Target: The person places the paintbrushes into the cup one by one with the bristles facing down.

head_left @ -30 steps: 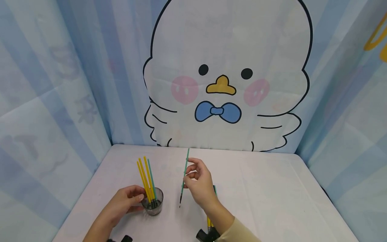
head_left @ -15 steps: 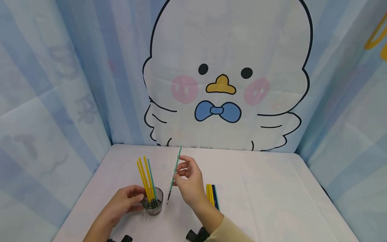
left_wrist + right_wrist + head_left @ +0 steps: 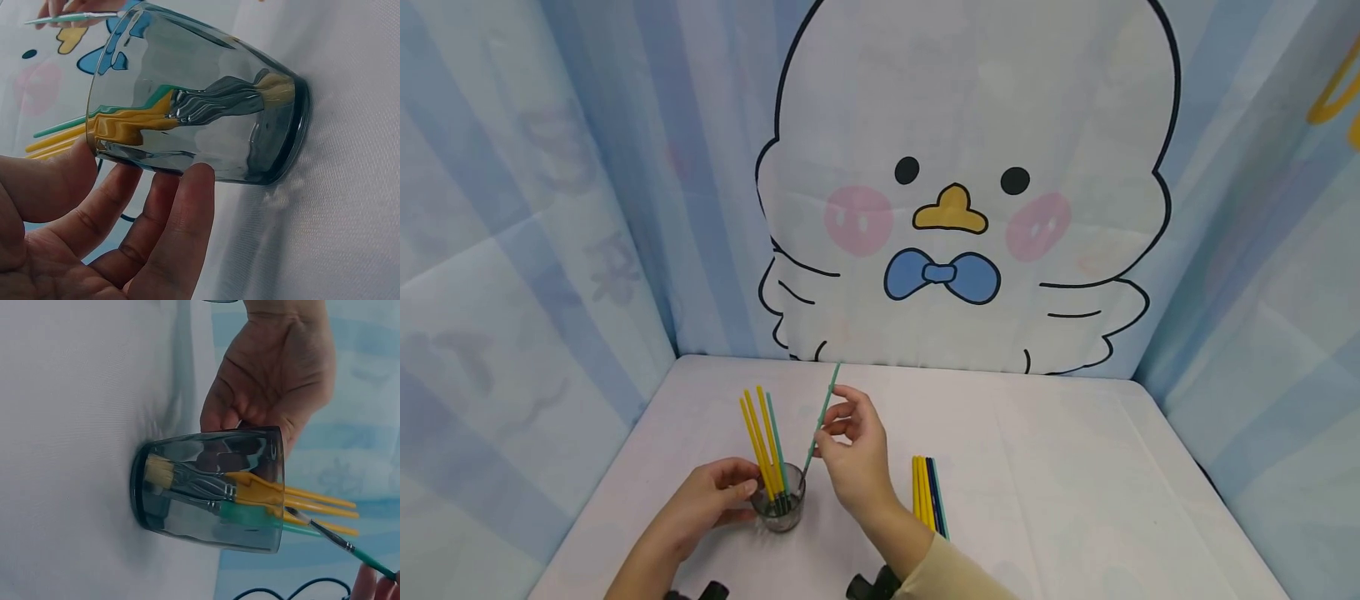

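We see the left hand [image 3: 711,500] curled around the smoky clear glass tumbler [image 3: 778,500], which stands upright on the white cloth-covered table [image 3: 1060,467] and holds several yellow and green paintbrushes [image 3: 763,442], bristles down. The right hand [image 3: 850,454] pinches a slim green-handled paintbrush [image 3: 820,417] between thumb and fingertips. Over the last second this brush has travelled leftward from a position well apart from the tumbler; its dark tip now sits at the rim (the right wrist view shows the ferrule just crossing the lip). We judge the insertion to be under way, with release not yet made. A small bundle of yellow, blue and green brushes [image 3: 928,492] lies flat on the table beside the right forearm.
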Demonstrator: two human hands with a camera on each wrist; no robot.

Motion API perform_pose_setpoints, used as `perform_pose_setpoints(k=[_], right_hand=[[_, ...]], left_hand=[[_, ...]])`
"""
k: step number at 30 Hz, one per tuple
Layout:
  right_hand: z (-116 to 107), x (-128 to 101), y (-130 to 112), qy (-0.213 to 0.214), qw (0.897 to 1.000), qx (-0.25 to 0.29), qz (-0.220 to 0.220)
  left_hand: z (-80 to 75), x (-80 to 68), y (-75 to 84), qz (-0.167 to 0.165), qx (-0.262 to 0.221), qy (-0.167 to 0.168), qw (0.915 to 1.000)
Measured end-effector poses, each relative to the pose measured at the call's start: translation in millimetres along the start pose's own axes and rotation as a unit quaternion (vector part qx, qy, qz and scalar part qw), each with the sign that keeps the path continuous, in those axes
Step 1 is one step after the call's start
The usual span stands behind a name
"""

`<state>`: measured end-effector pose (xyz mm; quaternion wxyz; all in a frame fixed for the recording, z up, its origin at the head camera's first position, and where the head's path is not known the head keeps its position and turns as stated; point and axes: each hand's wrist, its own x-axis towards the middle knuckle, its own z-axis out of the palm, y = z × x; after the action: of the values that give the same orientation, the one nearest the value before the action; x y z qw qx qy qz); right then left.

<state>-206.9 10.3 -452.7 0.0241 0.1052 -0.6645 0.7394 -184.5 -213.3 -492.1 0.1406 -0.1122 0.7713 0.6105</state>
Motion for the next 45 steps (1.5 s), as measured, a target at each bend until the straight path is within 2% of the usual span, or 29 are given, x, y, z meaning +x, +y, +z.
perform_pose_setpoints(k=[10,20,25,32,45], right_hand=[[3,1,10,-0.005,1.000,-0.019,0.005],[9,-1,25,-0.017,0.997,-0.071,0.010],[13,-4,28,-0.018,0.995,-0.096,0.014],[17,-4,32,-0.024,0.993,-0.116,0.021],[16,-7,37,-0.029,0.987,-0.158,0.019]], left_hand=[[3.3,-0.5,2.6,0.000,0.001,-0.001,1.0000],[2.6,-1.4,0.7,0.004,0.000,-0.003,1.0000],[-0.3,-0.9,-0.6,0.012,-0.005,-0.017,0.9998],[-1.0,-1.4,-0.6,0.006,-0.004,-0.007,1.0000],[-3.4,-2.4,-1.6,0.011,-0.004,-0.015,0.9998]])
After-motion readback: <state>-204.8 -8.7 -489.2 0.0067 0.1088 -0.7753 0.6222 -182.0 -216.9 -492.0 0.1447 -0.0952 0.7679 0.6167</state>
